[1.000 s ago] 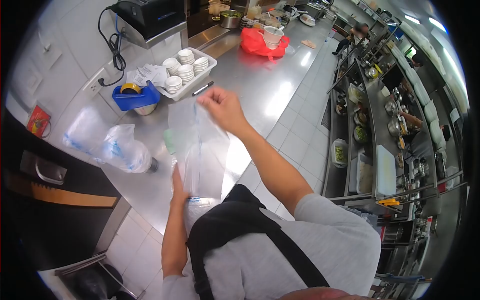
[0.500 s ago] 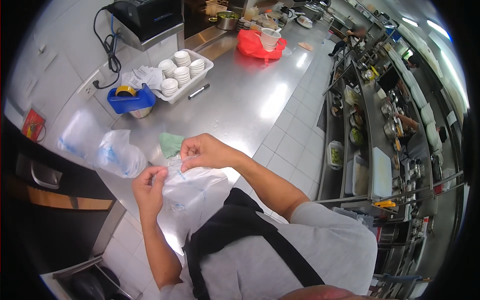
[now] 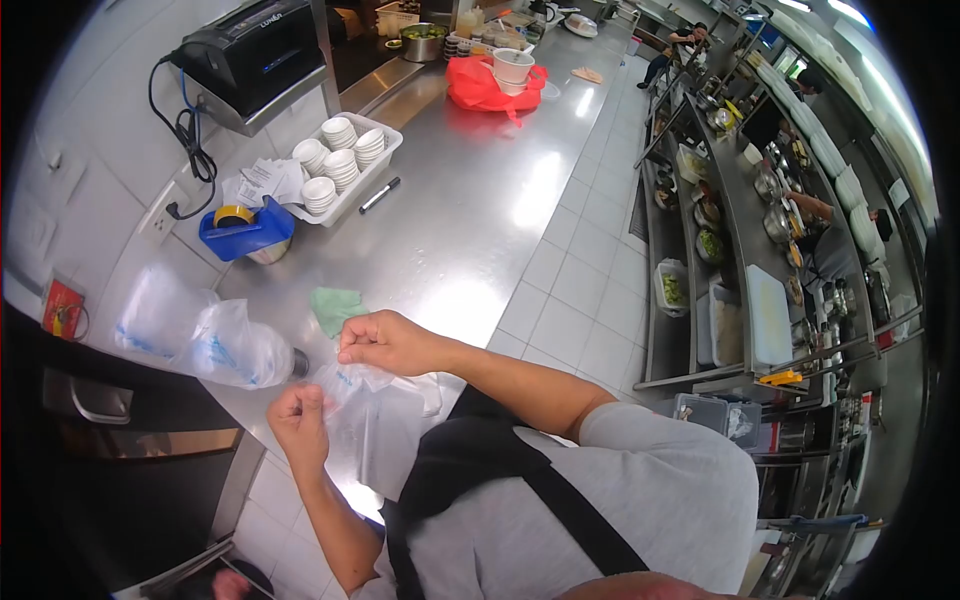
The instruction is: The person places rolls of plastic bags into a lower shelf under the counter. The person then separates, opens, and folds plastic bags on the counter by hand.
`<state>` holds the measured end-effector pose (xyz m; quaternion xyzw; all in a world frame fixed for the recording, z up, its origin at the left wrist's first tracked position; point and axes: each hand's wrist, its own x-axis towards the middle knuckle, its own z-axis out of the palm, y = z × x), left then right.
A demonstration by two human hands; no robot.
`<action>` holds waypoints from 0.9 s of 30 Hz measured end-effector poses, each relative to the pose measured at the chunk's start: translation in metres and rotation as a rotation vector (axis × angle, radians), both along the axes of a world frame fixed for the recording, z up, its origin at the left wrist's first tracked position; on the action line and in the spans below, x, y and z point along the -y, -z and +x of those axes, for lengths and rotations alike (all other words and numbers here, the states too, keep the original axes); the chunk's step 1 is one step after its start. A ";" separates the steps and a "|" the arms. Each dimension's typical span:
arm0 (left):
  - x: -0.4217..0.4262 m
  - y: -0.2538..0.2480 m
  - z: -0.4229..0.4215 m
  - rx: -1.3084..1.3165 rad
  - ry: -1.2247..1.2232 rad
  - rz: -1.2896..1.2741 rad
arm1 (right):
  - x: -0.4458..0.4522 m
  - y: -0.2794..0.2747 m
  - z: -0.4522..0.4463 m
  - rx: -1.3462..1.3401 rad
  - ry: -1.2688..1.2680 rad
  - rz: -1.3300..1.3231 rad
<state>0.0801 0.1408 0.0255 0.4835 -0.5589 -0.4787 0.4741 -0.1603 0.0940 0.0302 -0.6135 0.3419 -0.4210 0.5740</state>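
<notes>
My right hand (image 3: 388, 343) pinches the top edge of a thin clear plastic bag (image 3: 375, 430) with blue print. The bag hangs over the counter's near edge, close to my black apron. To the lower left, my left hand (image 3: 300, 420) has its thumb and fingertips closed at the same bag's edge. A green cloth (image 3: 338, 310) lies on the steel just beyond my right hand. More plastic bags with blue print, a bunched stack (image 3: 238, 345) and a flatter one (image 3: 158, 310), lie left of my hands.
On the steel counter (image 3: 450, 240) stand a white tray (image 3: 385, 165) of stacked small cups, a blue tape dispenser (image 3: 245, 230), a marker (image 3: 380, 195) and a red bag (image 3: 475, 85) with white tubs. A black printer (image 3: 250, 60) sits above. People work by shelves (image 3: 735, 270) at right.
My view has shifted, showing more of the printer. Both hands have drawn nearer my body with the bag, which now hangs narrower and less spread.
</notes>
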 end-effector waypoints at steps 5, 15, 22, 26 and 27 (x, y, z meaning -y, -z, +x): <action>-0.003 -0.006 -0.013 -0.439 0.012 -0.167 | 0.003 0.003 -0.001 0.107 -0.088 0.172; -0.036 -0.009 0.039 -0.248 -0.118 0.057 | 0.007 -0.013 0.019 -0.248 -0.509 0.260; -0.023 -0.022 0.057 -0.178 -0.281 0.125 | 0.046 -0.021 0.048 0.369 -0.466 0.183; 0.030 -0.061 0.060 -0.396 -0.471 -0.065 | 0.106 -0.048 0.077 0.306 -0.226 0.182; 0.045 -0.069 0.061 -0.448 -0.524 -0.109 | 0.123 -0.051 0.089 0.270 -0.169 0.104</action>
